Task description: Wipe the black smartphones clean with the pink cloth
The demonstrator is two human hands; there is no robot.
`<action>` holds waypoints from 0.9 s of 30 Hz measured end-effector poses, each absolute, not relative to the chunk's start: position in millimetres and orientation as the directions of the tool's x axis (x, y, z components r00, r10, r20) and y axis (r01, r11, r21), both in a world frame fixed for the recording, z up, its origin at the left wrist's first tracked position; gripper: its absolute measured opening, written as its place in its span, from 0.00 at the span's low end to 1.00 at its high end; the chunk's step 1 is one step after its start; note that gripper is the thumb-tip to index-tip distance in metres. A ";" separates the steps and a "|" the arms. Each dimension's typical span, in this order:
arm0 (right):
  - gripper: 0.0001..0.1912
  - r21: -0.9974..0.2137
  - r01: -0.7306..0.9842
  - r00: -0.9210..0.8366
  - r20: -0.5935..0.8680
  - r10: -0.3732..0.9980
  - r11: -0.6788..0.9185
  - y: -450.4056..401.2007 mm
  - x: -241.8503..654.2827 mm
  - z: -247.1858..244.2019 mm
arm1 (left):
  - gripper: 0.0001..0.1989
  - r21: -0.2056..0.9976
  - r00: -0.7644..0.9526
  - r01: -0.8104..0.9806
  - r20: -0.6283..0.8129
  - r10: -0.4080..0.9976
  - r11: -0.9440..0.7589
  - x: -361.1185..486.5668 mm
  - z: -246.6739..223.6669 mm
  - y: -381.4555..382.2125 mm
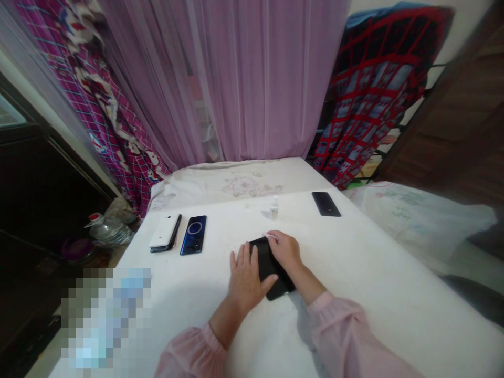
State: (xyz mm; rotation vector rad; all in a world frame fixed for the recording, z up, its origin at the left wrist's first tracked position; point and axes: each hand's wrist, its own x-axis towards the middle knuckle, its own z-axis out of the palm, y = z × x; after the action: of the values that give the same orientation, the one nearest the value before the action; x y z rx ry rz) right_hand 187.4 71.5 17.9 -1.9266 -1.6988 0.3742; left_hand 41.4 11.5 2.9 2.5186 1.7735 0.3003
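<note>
Shows a flat black device [266, 261], perhaps a tablet or large phone, on a white surface [378, 273], well in from the left and right edges and well short of the far edge. Probably fairly light for its breadth, stiff throughout, with a smooth face likely to slide under dry fingertips. To be treated as fragile, with a real risk of cracking if dropped or pressed hard on one corner. Best held by the two long sides, or steadied from above with a flat palm.

In looks: thin, dark and plain, rounded at the near corner, with a small bright glint along the near end. Set at a slant, far end leaning toward the surface's left edge. Partly hidden by hands; cannot tell front from back.

Left hand [244, 283]: palm down, fingers loosely spread, thumb and forefinger across the device, nothing gripped. Right hand [286, 252]: fingers drawn together, pinching a small white scrap [271, 236], paper or cloth, at the device's far end.

Toward the far edge, a small white bottle [274, 208]; close to the right edge, a dark phone [326, 203]; toward the left edge, a blue phone [193, 234] beside a stack topped by a white phone [165, 232].
</note>
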 end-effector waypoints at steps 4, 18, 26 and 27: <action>0.13 -0.558 0.827 0.169 0.138 0.976 -0.064 78.7 185.7 14.8 | 0.44 0.154 0.318 0.930 0.124 0.940 -0.335 41.5 2.8 11.2; 0.14 -0.617 0.782 0.154 0.056 0.986 -0.087 12.9 221.9 12.4 | 0.44 0.119 0.337 0.931 0.082 0.938 -0.345 43.1 4.6 10.9; 0.15 -0.688 0.724 0.210 0.159 0.965 -0.044 70.2 199.1 5.4 | 0.45 0.168 0.362 0.915 0.061 0.930 -0.367 40.4 5.4 12.8; 0.15 -0.700 0.713 0.218 0.166 0.962 -0.041 72.3 199.7 3.5 | 0.45 0.181 0.374 0.908 0.055 0.926 -0.377 38.9 6.1 14.3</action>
State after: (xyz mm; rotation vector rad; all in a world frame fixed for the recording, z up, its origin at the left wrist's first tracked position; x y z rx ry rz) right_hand 199.7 72.3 3.5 -1.8131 -1.5538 0.4644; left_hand 38.9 14.3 6.1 2.5015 1.6788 0.2225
